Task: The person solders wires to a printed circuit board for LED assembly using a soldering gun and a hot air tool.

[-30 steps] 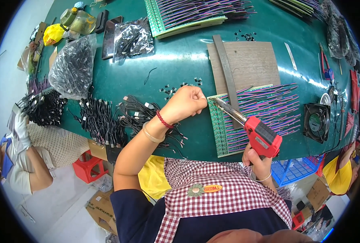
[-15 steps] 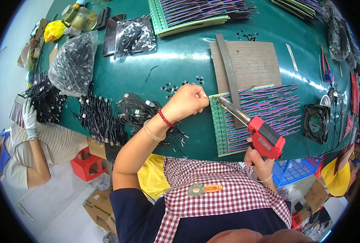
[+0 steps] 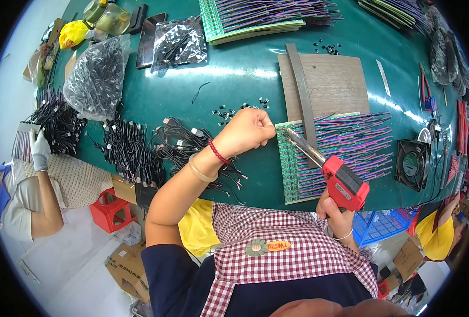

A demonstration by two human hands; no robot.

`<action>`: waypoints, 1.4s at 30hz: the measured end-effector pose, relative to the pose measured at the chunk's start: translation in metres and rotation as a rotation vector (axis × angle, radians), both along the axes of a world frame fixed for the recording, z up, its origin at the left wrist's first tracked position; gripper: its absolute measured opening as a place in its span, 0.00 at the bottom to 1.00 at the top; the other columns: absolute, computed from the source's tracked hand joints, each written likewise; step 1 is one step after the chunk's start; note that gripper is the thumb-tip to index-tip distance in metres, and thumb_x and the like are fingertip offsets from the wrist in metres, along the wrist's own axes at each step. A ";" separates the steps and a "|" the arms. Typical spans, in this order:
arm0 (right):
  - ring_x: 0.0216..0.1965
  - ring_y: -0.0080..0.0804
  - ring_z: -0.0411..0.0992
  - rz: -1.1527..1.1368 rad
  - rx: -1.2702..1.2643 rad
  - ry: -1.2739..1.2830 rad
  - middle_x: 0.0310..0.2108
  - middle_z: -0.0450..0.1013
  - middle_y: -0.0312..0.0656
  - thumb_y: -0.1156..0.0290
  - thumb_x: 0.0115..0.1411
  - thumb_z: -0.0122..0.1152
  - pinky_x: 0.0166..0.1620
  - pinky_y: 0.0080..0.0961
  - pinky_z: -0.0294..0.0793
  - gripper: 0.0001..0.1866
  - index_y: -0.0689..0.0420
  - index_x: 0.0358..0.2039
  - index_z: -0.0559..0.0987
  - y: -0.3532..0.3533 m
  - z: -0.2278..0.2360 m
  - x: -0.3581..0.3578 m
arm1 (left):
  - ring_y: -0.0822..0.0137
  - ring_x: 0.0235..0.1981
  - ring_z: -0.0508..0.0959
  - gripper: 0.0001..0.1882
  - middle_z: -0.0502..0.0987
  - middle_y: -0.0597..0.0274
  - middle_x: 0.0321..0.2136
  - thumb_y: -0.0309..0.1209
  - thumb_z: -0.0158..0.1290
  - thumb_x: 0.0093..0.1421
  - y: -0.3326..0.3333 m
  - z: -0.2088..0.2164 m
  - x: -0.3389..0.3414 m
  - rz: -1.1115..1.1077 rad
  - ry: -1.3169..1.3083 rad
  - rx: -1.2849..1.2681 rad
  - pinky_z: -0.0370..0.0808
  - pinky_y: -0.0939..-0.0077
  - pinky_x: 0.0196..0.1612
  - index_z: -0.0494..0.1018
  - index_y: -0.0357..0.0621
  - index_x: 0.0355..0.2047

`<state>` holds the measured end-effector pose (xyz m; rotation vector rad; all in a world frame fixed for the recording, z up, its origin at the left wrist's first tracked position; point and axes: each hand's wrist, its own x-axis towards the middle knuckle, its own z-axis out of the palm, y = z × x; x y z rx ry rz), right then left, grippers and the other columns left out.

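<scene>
My right hand [image 3: 335, 207] grips a red and black soldering gun [image 3: 344, 182]. Its metal tip rests at the upper left corner of a green circuit board panel [image 3: 290, 179], which has rows of purple and pink wires across it. Just left of that corner, my left hand [image 3: 250, 128] is closed in a pinch; whatever lies between its fingers is hidden. Small black components [image 3: 224, 112] are scattered on the table beyond this hand. A flat metal bar [image 3: 301, 95] lies over a brown wooden board [image 3: 340, 79] and across the panel.
Bundles of black cables [image 3: 131, 153] lie to the left, beside a clear bag of parts [image 3: 97, 79]. Stacked wired panels [image 3: 255, 26] stand at the back. A black fan [image 3: 413, 164] sits at right. At far left a co-worker's gloved hand [image 3: 40, 150] touches cables.
The whole view has shifted slightly. Both hands and the soldering gun keep nearly the same place at the panel's corner.
</scene>
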<state>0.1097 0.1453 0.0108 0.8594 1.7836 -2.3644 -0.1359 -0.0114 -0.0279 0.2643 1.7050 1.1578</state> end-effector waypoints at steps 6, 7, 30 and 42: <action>0.16 0.22 0.65 -0.067 -0.009 0.007 0.17 0.66 0.38 0.77 0.55 0.54 0.21 0.18 0.65 0.09 0.67 0.35 0.70 -0.006 0.002 0.001 | 0.81 0.13 0.67 0.05 0.70 0.68 0.14 0.26 0.51 0.51 0.000 0.000 -0.001 -0.006 0.009 0.003 0.63 0.88 0.17 0.69 0.38 0.21; 0.15 0.22 0.64 -0.123 -0.003 0.008 0.16 0.66 0.38 0.76 0.55 0.54 0.20 0.19 0.64 0.13 0.68 0.40 0.69 -0.007 0.003 0.000 | 0.81 0.13 0.67 0.05 0.70 0.68 0.14 0.26 0.50 0.51 0.000 0.001 -0.001 -0.004 0.013 0.002 0.63 0.88 0.17 0.69 0.38 0.21; 0.11 0.23 0.58 -0.168 -0.073 0.107 0.14 0.59 0.36 0.64 0.57 0.54 0.16 0.20 0.61 0.23 0.67 0.47 0.64 0.002 0.012 -0.010 | 0.80 0.12 0.68 0.07 0.72 0.66 0.13 0.27 0.50 0.52 -0.003 0.009 0.002 0.015 0.029 -0.012 0.63 0.86 0.15 0.70 0.36 0.21; 0.09 0.20 0.57 -0.316 -0.214 0.284 0.14 0.59 0.35 0.61 0.61 0.50 0.12 0.18 0.61 0.21 0.64 0.47 0.62 0.014 0.018 -0.009 | 0.52 0.32 0.74 0.07 0.73 0.56 0.28 0.31 0.54 0.50 0.021 0.008 -0.021 -0.142 1.123 -0.314 0.72 0.61 0.33 0.70 0.41 0.26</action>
